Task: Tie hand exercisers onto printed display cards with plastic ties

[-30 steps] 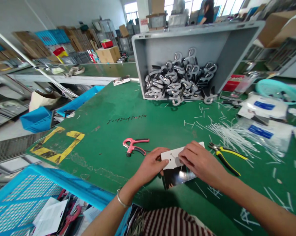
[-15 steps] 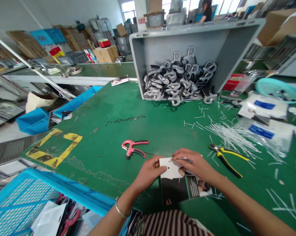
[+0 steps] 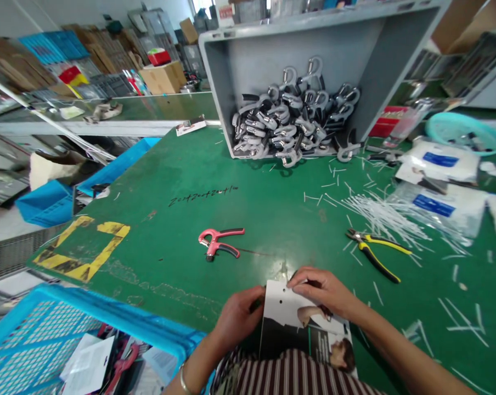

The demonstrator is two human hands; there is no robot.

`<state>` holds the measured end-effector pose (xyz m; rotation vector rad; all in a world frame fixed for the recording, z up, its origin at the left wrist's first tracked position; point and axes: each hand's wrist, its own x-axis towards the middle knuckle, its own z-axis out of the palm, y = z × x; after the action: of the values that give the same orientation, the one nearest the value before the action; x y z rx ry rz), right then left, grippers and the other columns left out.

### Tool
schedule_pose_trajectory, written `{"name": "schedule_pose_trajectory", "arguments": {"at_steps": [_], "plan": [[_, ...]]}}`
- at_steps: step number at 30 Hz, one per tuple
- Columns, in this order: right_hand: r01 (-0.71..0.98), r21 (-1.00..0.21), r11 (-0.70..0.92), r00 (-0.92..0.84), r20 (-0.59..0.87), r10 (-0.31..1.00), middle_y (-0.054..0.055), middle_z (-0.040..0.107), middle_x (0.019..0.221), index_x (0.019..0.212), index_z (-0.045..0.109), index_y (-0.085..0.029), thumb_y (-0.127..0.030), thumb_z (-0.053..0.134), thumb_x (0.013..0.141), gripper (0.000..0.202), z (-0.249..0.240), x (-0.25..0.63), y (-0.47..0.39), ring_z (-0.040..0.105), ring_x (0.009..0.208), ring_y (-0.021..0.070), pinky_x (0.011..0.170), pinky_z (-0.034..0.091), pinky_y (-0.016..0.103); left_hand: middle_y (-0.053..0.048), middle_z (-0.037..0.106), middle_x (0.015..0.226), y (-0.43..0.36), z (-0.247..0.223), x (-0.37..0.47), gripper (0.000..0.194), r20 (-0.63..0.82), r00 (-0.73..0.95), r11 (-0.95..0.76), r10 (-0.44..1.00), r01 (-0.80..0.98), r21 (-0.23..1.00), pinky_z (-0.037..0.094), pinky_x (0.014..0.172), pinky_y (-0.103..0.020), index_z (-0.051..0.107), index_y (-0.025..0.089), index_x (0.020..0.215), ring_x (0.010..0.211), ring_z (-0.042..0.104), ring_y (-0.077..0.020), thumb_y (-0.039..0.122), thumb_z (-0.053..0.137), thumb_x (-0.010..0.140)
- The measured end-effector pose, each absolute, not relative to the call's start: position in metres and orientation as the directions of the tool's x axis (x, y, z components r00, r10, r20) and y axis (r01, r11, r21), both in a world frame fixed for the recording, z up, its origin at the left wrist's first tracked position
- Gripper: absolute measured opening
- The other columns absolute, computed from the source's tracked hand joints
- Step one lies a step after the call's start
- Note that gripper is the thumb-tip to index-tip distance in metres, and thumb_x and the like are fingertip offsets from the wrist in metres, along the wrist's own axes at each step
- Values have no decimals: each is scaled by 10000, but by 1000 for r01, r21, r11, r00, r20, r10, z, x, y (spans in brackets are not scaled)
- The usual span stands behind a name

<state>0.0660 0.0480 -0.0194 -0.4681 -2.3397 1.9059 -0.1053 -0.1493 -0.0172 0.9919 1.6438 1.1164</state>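
A printed cardboard packaging card [image 3: 287, 323], white at the top with small punched holes and dark below, is held close against my body, its lower part out of sight. My left hand [image 3: 240, 315] is closed at the card's left edge, fingertips partly hidden. At the top edge, my right hand [image 3: 324, 291] pinches the card between thumb and fingers. Beyond them on the green table lies a red hand grip strengthener [image 3: 213, 244] with black handles. Yellow-and-black cutting pliers [image 3: 370, 251] rest to the right of my right hand.
A grey crate [image 3: 268, 46] tipped on its side holds many grey-and-black grip strengtheners. White cable ties [image 3: 382, 216] are scattered at right, near plastic bags [image 3: 441, 206] and a turquoise basin [image 3: 449, 129]. A blue basket [image 3: 120, 307] with packaged pieces stands at lower left.
The card and both hands have come lower, nearer my body. My left thumb has shifted from the card's face to its left edge. The view has tilted down slightly.
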Motion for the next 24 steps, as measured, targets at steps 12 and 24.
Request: {"name": "schedule_pose_trajectory", "arguments": {"at_steps": [12,24], "plan": [[225,-973,-52,-929,-231,290,24,715,858,945,734,-198,-491,655,850,318,-18,49,59,616,728,153,651,456,245,-82,695,929,-157,-10,-106,203,-22,-328,151,944,374,915,437,847,-342,761,234,940,893,582,-230,244,562,902],[126,-990,-66,-918,-142,371,13,666,843,977,699,-206,-482,625,888,299,-16,57,44,572,716,139,638,428,231,-68,636,1000,-142,-26,-89,149,42,-680,214,732,289,933,456,821,-322,754,217,879,928,563,-241,301,690,773]]}}
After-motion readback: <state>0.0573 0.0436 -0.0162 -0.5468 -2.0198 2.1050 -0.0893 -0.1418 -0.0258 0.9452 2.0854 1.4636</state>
